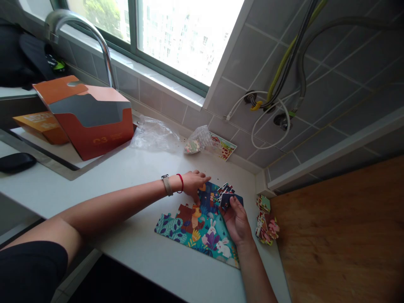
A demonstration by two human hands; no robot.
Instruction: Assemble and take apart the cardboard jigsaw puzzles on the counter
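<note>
I am watching from far off, and the puzzle [205, 229], partly joined, is lying flat on the white counter [132, 248]. The left hand [192, 185] is resting at the puzzle's far left edge, palm down. Its thumb and fingers are spreading apart, but I cannot tell if they are pinching a piece. The right hand [238, 223] is holding a little stack of pieces [225, 198] over the puzzle's right side.

What matters most, I am thinking, is the gap at the puzzle's far left corner. The left hand is sitting nearer to it; the right hand, with the stack, is sitting across the puzzle from it.

The puzzle's long straight side is facing the person. It is running left to right, slanting closer at the right end. The rabbits' ears are pointing away, so I am seeing the picture right way up.

More loose pieces [267, 225] are lying right of the puzzle.
</note>
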